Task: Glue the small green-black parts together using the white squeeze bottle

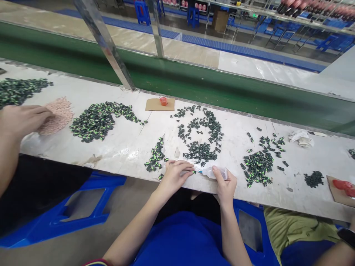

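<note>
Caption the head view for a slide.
Right hand points a translucent bottle at a small green-marked part in the left hand, at a white worktable strewn with dark pieces.

Left hand (176,173): back upward, closed in a pinch | right hand (226,183): curled in a grip | forearms (140,220): bare, angled inward toward each other

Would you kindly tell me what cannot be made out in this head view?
Head view: most of the small part, hidden by the left hand.
Head view: the far end of the bottle, covered by the right hand.
Head view: whether the blue nozzle tip touches the part, too small to tell.
Head view: the full extent of the far-left dark pile, cut off by the left edge.
</note>
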The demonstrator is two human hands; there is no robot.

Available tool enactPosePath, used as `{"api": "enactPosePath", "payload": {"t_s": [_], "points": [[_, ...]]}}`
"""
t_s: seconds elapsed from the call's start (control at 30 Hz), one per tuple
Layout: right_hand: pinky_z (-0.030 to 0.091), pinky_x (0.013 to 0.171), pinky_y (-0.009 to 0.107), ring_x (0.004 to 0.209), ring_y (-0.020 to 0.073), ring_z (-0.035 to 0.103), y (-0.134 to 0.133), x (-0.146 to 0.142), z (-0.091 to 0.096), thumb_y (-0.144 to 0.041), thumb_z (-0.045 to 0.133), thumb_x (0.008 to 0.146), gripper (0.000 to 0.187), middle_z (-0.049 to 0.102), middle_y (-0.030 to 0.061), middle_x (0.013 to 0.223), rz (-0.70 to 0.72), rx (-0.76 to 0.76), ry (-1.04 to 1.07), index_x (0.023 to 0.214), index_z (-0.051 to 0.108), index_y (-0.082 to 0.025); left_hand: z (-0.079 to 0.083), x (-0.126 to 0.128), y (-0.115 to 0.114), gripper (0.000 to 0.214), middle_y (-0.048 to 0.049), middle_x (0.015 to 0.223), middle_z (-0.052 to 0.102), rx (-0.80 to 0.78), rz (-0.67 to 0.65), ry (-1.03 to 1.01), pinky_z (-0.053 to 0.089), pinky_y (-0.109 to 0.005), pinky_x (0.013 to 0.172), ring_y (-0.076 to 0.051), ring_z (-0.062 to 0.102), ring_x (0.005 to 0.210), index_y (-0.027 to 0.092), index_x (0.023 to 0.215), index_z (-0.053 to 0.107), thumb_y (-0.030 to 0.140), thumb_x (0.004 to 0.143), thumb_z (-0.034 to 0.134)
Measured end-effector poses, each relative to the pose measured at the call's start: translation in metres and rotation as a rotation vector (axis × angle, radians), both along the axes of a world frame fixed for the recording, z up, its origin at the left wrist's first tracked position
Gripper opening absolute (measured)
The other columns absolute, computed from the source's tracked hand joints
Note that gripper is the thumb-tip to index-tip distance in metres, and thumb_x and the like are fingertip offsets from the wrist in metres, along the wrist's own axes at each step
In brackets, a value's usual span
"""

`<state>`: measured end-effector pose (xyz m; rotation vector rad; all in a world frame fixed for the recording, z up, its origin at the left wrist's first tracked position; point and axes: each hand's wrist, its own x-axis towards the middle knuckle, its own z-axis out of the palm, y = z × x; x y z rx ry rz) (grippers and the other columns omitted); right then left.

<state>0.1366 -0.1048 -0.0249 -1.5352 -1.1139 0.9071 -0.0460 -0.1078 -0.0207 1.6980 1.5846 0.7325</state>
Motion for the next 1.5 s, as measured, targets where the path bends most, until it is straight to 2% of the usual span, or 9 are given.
{"api": "enactPosePath", "payload": {"t_s": [0.53,0.7,0.8,0.93,1.17,1.23,1.3,1.4,1.5], "points": [[0.031,0.048,0.023,0.050,0.0093,0.037,0.001,0.000,-0.002,-0.047,0.070,0.069,0.041,0.041,-0.0048,0.049,0.000,0.002,0.028,0.051,0.049,-0.017,-0.005,0.001,-0.002,0.011,-0.0011,0.097,0.074,0.046,0.028,0.000,0.027,-0.045,0.101,-0.020,0.070,0.086,0.025,0.089,0.069,0.024,0.079,0.067],[0.034,0.047,0.024,0.049,0.0111,0.043,0.001,0.007,-0.004,-0.048,0.068,0.071,0.036,0.053,-0.0018,0.053,-0.095,0.043,0.133,0.059,0.058,-0.015,-0.005,0.001,-0.002,0.014,-0.0012,0.094,0.075,0.021,0.030,-0.021,0.027,-0.048,0.100,-0.022,0.069,0.087,0.025,0.091,0.068,0.021,0.078,0.067],[0.045,0.058,0.028,0.062,0.0163,0.057,0.005,0.021,-0.004,-0.045,0.071,0.069,0.032,0.064,0.0025,0.070,-0.166,0.117,0.152,0.076,0.063,-0.015,-0.005,0.001,-0.002,0.016,-0.0013,0.093,0.075,0.024,0.018,-0.028,0.028,-0.048,0.099,-0.023,0.069,0.090,0.025,0.093,0.068,0.020,0.078,0.067],[0.050,0.079,0.036,0.082,0.0196,0.064,0.019,0.039,-0.006,-0.035,0.081,0.056,0.042,0.066,0.0031,0.084,-0.229,0.202,0.128,0.084,0.054,-0.019,-0.007,0.000,-0.002,0.015,-0.0018,0.094,0.074,0.067,-0.005,-0.003,0.030,-0.048,0.097,-0.024,0.065,0.099,0.025,0.093,0.068,0.019,0.079,0.066],[0.051,0.080,0.038,0.090,0.0210,0.062,0.028,0.043,-0.010,-0.035,0.082,0.056,0.060,0.062,0.0072,0.099,-0.192,0.242,-0.059,0.104,0.049,-0.020,-0.010,0.002,-0.005,0.011,-0.0041,0.101,0.071,0.141,-0.033,0.050,0.034,-0.046,0.092,-0.025,0.061,0.103,0.025,0.093,0.068,0.025,0.083,0.063],[0.050,0.077,0.037,0.094,0.0220,0.060,0.019,0.037,-0.007,-0.033,0.081,0.059,0.064,0.059,0.0096,0.107,-0.275,0.375,-0.225,0.113,0.048,-0.020,-0.012,0.003,-0.006,0.009,-0.0039,0.101,0.070,0.164,-0.037,0.072,0.035,-0.044,0.090,-0.024,0.060,0.102,0.025,0.090,0.069,0.023,0.084,0.062],[0.049,0.072,0.035,0.090,0.0211,0.058,0.009,0.030,-0.003,-0.029,0.080,0.065,0.053,0.058,0.0082,0.103,-0.321,0.556,-0.434,0.110,0.053,-0.021,-0.014,0.004,-0.006,0.010,-0.0036,0.100,0.069,0.189,-0.048,0.084,0.037,-0.042,0.088,-0.023,0.060,0.101,0.025,0.087,0.069,0.021,0.085,0.061],[0.049,0.069,0.032,0.081,0.0189,0.058,-0.001,0.013,-0.001,-0.026,0.072,0.075,0.021,0.058,0.0049,0.087,-0.052,0.637,-0.629,0.094,0.064,-0.022,-0.017,0.004,-0.005,0.012,-0.0025,0.098,0.070,0.212,-0.047,0.082,0.037,-0.039,0.087,-0.022,0.060,0.101,0.025,0.086,0.069,0.019,0.086,0.059],[0.049,0.071,0.033,0.080,0.0194,0.058,0.000,-0.005,-0.007,-0.032,0.064,0.083,0.013,0.060,0.0061,0.085,0.183,0.481,-0.647,0.088,0.070,-0.021,-0.018,0.001,-0.005,0.014,-0.0010,0.095,0.072,0.222,-0.008,0.066,0.037,-0.039,0.088,-0.021,0.061,0.099,0.025,0.089,0.067,0.016,0.087,0.057]]}}
